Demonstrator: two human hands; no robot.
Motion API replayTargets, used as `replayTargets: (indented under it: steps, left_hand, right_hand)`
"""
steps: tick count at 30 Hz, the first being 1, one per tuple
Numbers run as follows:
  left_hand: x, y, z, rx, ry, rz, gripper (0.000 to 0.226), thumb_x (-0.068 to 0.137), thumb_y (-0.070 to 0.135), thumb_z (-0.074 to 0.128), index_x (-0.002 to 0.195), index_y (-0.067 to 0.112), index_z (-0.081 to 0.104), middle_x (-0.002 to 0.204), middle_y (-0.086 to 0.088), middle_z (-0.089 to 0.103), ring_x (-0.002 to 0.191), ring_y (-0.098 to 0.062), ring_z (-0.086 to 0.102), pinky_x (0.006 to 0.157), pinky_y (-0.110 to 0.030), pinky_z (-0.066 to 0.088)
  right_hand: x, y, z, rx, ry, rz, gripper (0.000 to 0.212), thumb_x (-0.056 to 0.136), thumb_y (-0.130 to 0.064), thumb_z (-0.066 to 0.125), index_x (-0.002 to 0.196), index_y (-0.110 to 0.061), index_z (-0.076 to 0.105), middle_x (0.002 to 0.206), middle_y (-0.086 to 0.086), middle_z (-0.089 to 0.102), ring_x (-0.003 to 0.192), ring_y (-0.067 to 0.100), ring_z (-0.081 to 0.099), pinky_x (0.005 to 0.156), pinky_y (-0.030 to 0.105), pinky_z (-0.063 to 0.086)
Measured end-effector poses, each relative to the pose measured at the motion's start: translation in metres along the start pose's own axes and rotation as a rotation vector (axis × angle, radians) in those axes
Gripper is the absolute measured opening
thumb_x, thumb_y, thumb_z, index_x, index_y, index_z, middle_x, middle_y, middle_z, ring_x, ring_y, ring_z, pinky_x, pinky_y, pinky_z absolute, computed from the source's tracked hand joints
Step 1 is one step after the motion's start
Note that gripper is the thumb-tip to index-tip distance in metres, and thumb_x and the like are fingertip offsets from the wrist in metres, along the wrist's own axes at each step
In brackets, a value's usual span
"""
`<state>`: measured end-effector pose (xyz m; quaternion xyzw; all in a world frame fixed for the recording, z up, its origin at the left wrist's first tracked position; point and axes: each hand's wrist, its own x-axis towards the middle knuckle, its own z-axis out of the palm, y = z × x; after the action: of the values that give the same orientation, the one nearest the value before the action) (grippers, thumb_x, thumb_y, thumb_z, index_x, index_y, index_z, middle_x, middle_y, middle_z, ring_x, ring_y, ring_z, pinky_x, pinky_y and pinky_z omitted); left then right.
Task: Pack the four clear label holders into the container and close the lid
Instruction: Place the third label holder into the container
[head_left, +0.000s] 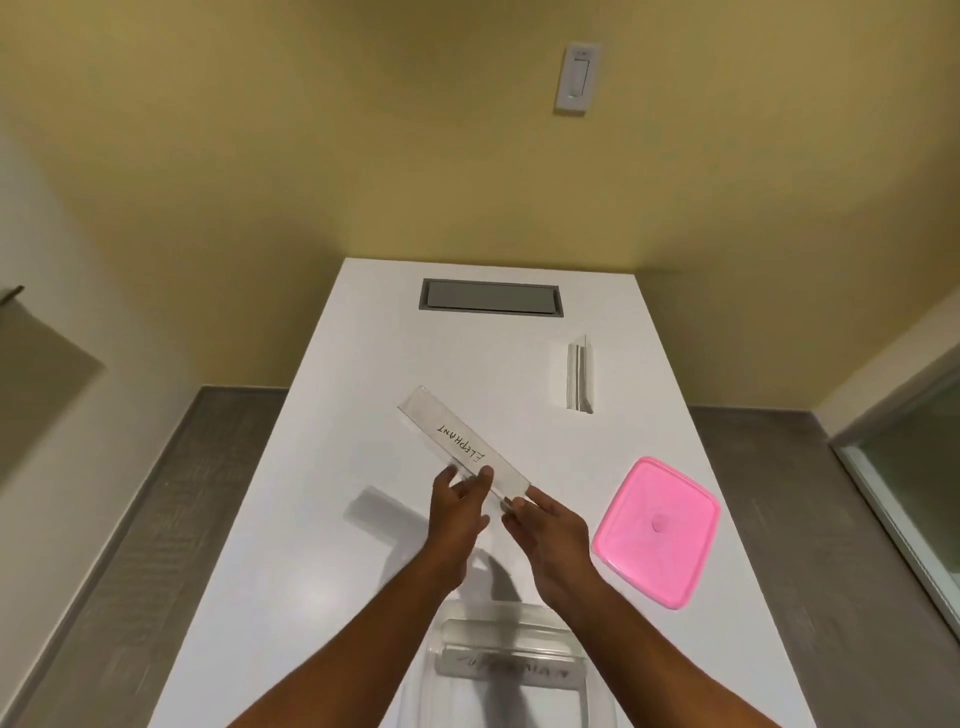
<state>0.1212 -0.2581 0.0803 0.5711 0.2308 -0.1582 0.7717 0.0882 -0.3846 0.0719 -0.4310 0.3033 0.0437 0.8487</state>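
Both hands hold one clear label holder (460, 442) marked "ELEPHANT" above the middle of the white table (291, 519). My left hand (460, 506) pinches its near end between thumb and fingers. My right hand (540, 525) grips the same end from the right. A small stack of clear label holders (579, 375) lies at the far right of the table. The clear container (506, 670) stands open at the near edge, under my forearms, with one label holder (506, 664) lying inside. The pink lid (657, 530) rests flat on the table to the right.
A grey recessed cable hatch (491, 297) is set into the far end of the table. Grey floor runs along both sides of the table. A yellow wall with a white switch (577, 78) stands behind it.
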Motion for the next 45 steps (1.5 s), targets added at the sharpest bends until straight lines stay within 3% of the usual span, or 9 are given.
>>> replayTargets:
  steps: [5,11,16,20,23,27,32,37,45]
  left_hand:
    - [-0.022,-0.008,-0.009,0.124,0.026,0.034,0.054,0.093,0.017,0.068,0.141,0.016,0.044,0.129,-0.011,0.064,0.114,-0.028,0.066,0.096,-0.048,0.057]
    - [-0.036,-0.009,-0.039,0.487,-0.124,0.129,0.043,0.096,0.020,0.063,0.138,0.024,0.052,0.124,-0.005,0.067,0.114,-0.024,0.064,0.101,-0.048,0.053]
    - [-0.042,-0.014,-0.063,0.720,-0.214,0.210,0.028,0.095,0.019,0.062,0.114,0.039,0.062,0.115,0.004,0.068,0.106,-0.016,0.065,0.086,-0.033,0.057]
    - [-0.045,-0.028,-0.077,0.930,-0.283,0.203,0.050,0.095,0.023,0.063,0.143,0.020,0.051,0.137,0.008,0.055,0.122,-0.021,0.058,0.102,-0.030,0.046]
    - [-0.049,-0.039,-0.081,1.122,-0.349,0.213,0.056,0.097,0.025,0.060,0.150,0.020,0.041,0.145,0.002,0.049,0.121,-0.018,0.053,0.103,-0.026,0.041]
    - [-0.054,-0.053,-0.079,1.247,-0.425,0.260,0.053,0.097,0.025,0.059,0.148,0.021,0.043,0.147,0.000,0.049,0.124,-0.020,0.051,0.108,-0.036,0.041]
    - [-0.063,-0.071,-0.082,1.365,-0.481,0.312,0.055,0.095,0.031,0.062,0.147,0.025,0.045,0.149,0.001,0.049,0.134,-0.021,0.046,0.112,-0.040,0.038]
    - [-0.072,-0.089,-0.092,1.395,-0.524,0.307,0.052,0.097,0.032,0.060,0.147,0.027,0.047,0.151,0.004,0.049,0.139,-0.017,0.044,0.114,-0.034,0.036]
    - [-0.078,-0.112,-0.096,1.599,-0.472,0.376,0.046,0.092,0.026,0.063,0.137,0.031,0.057,0.134,0.001,0.066,0.120,-0.021,0.062,0.096,-0.031,0.049]
  right_hand:
    - [-0.024,0.022,-0.014,-0.216,-0.173,0.040,0.030,0.095,0.003,0.062,0.124,-0.003,0.070,0.121,0.021,0.073,0.112,0.033,0.070,0.107,0.047,0.053]
    - [-0.037,0.016,-0.033,-0.473,-0.151,0.109,0.056,0.091,-0.020,0.078,0.141,-0.009,0.055,0.132,0.012,0.067,0.123,0.026,0.062,0.110,0.050,0.049]
    - [-0.044,-0.008,-0.042,-0.748,-0.086,-0.174,0.065,0.089,-0.019,0.079,0.146,-0.016,0.049,0.143,0.007,0.057,0.123,0.022,0.060,0.102,0.040,0.052]
    - [-0.048,-0.027,-0.056,-1.049,-0.099,-0.477,0.077,0.085,-0.021,0.083,0.151,-0.022,0.043,0.147,-0.005,0.048,0.128,0.015,0.052,0.102,0.037,0.049]
    - [-0.050,-0.034,-0.069,-1.456,-0.243,-0.709,0.076,0.084,-0.025,0.083,0.150,-0.027,0.045,0.151,-0.006,0.046,0.136,0.014,0.046,0.108,0.035,0.044]
    - [-0.055,-0.027,-0.085,-1.812,-0.464,-0.714,0.060,0.085,-0.030,0.081,0.141,-0.028,0.059,0.146,-0.007,0.058,0.140,0.016,0.047,0.108,0.037,0.046]
    - [-0.063,-0.005,-0.109,-1.888,-0.386,-0.723,0.035,0.092,-0.027,0.072,0.127,-0.030,0.068,0.129,-0.012,0.070,0.118,0.017,0.065,0.093,0.035,0.053]
    - [-0.069,0.019,-0.131,-1.910,-0.346,-0.634,0.040,0.088,-0.020,0.068,0.125,-0.035,0.071,0.120,-0.016,0.075,0.112,0.016,0.069,0.088,0.030,0.053]
    - [-0.073,0.059,-0.154,-1.886,-0.247,-0.545,0.040,0.087,-0.019,0.066,0.121,-0.038,0.073,0.113,-0.017,0.077,0.108,0.014,0.070,0.088,0.024,0.049]
